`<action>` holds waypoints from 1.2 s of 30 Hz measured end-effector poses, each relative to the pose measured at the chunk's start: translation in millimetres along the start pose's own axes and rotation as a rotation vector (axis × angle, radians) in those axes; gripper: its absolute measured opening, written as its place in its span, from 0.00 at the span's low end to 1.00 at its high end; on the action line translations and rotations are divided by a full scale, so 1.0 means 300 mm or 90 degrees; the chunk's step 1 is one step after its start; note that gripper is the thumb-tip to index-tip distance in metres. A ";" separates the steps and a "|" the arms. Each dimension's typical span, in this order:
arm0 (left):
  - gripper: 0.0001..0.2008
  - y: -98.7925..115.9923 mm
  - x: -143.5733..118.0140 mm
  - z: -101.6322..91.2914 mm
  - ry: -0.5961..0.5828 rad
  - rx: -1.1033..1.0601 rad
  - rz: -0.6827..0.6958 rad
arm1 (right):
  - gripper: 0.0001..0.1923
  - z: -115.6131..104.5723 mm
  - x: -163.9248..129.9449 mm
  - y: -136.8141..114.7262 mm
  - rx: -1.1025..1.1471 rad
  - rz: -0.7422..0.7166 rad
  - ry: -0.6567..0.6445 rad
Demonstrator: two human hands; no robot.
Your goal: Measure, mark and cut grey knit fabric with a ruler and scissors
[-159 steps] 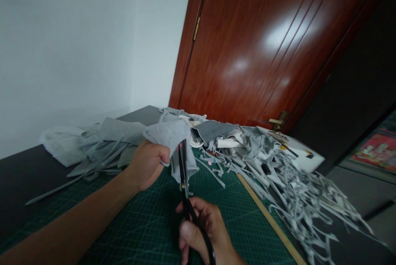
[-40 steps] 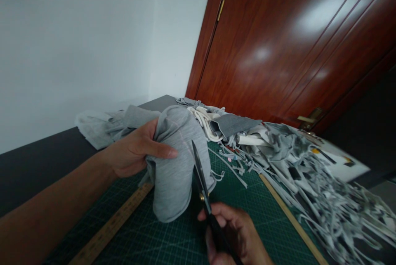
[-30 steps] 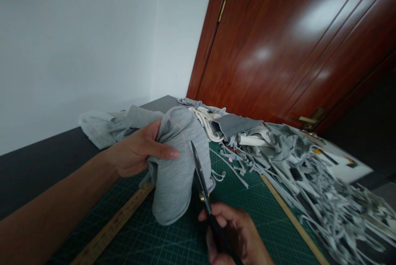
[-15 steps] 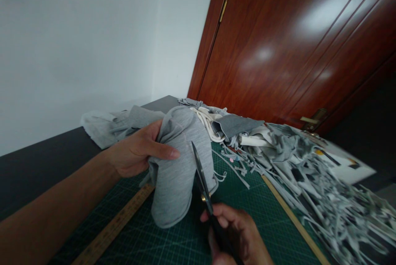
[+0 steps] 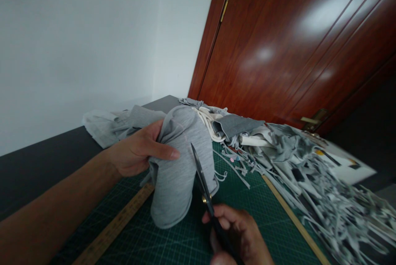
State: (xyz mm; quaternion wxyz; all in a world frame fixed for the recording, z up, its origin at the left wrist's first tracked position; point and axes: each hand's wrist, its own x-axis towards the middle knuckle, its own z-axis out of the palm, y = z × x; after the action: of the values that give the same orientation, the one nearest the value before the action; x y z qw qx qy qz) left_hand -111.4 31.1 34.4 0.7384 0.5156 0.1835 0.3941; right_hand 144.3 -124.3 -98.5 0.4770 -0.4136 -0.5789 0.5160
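Observation:
My left hand (image 5: pixel 140 149) pinches a piece of grey knit fabric (image 5: pixel 173 182) at its upper left, thumb on top and the other fingers hidden behind. The fabric hangs in two flaps with a slit between them. My right hand (image 5: pixel 239 234) is closed around the black handles of a pair of scissors (image 5: pixel 202 180). The scissors point up and away, one blade lying over the front of the fabric at the top of the slit. The other blade is mostly hidden by the cloth.
A green cutting mat (image 5: pixel 244 207) lies below, with a wooden ruler (image 5: pixel 117 223) on the left and a wooden strip (image 5: pixel 293 219) on the right. Grey cloth strips (image 5: pixel 337 203) heap up at right. More fabric (image 5: pixel 105 126) lies behind. A brown door (image 5: pixel 278 50) stands beyond.
Almost nothing differs. Both hands, the scissors and the fabric hold nearly the same positions; the view has shifted very slightly.

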 end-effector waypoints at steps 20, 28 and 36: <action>0.19 0.008 0.001 -0.024 -0.124 0.005 0.000 | 0.32 0.010 -0.004 -0.022 -0.109 -0.009 0.037; 0.20 0.006 -0.005 -0.031 -0.118 0.008 -0.006 | 0.33 0.009 -0.002 0.000 -0.076 -0.012 0.045; 0.26 -0.027 0.008 -0.030 -0.140 0.011 -0.021 | 0.36 0.017 0.010 0.017 0.022 0.000 0.009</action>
State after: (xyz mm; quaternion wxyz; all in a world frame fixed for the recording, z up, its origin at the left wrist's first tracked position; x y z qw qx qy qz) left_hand -112.9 37.2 23.7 0.7559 0.5590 0.1137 0.3214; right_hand 138.7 -121.6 -103.2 0.4880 -0.4090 -0.5668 0.5228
